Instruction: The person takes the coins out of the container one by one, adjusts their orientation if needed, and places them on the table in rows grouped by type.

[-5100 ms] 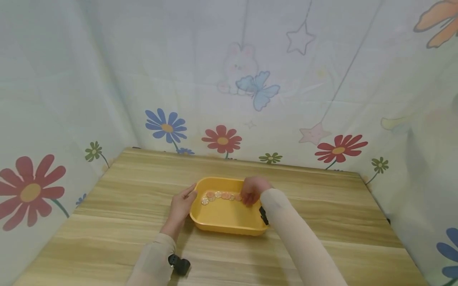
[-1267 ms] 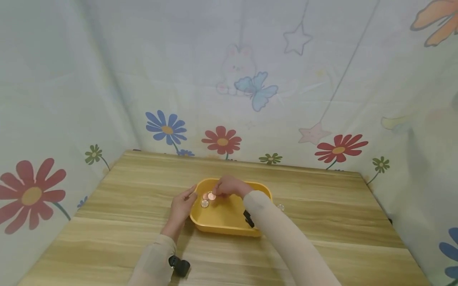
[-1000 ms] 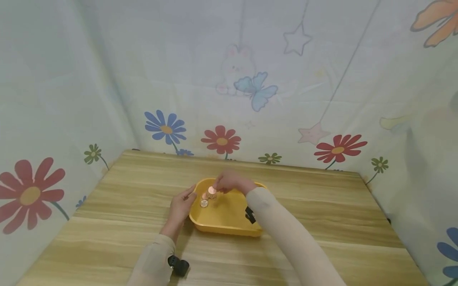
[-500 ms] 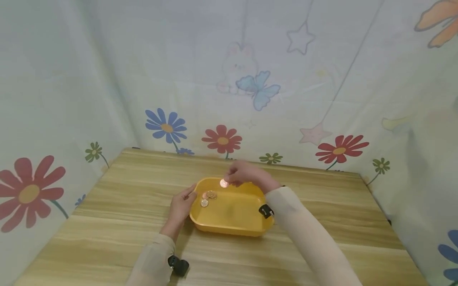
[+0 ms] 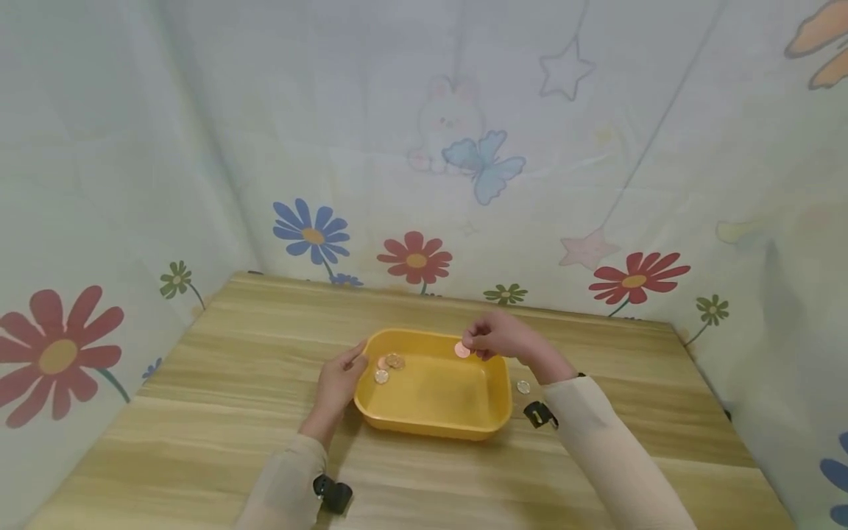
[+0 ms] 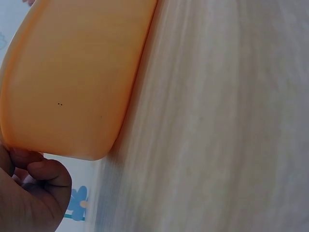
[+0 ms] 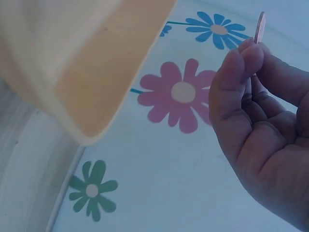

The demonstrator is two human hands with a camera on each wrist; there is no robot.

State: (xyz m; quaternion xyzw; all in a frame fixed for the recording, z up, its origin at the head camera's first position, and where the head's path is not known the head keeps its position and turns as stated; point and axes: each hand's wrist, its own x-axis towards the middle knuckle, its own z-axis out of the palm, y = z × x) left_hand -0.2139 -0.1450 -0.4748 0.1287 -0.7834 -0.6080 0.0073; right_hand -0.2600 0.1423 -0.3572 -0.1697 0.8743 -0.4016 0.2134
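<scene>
A yellow tray (image 5: 430, 425) sits mid-table. My left hand (image 5: 339, 379) rests against its left end, fingers along the rim; the left wrist view shows the tray's outer wall (image 6: 72, 82) with my fingers (image 6: 34, 193) by its corner. My right hand (image 5: 500, 340) hovers over the tray's far right corner and pinches a copper coin (image 5: 461, 350) between thumb and fingertips; the coin (image 7: 259, 27) shows edge-on in the right wrist view. Three coins (image 5: 388, 366) lie in the tray's left end. A silver coin (image 5: 524, 386) lies on the table right of the tray.
The wooden table (image 5: 199, 412) is boxed in by a flower-printed cloth (image 5: 411, 162) at the back and both sides. Small black wrist cameras (image 5: 333, 492) sit on both forearms.
My right hand picked a copper coin from the tray's left end, lifted it and carried it right, to the tray's far right corner. The row of coins has shrunk. The left hand stayed.
</scene>
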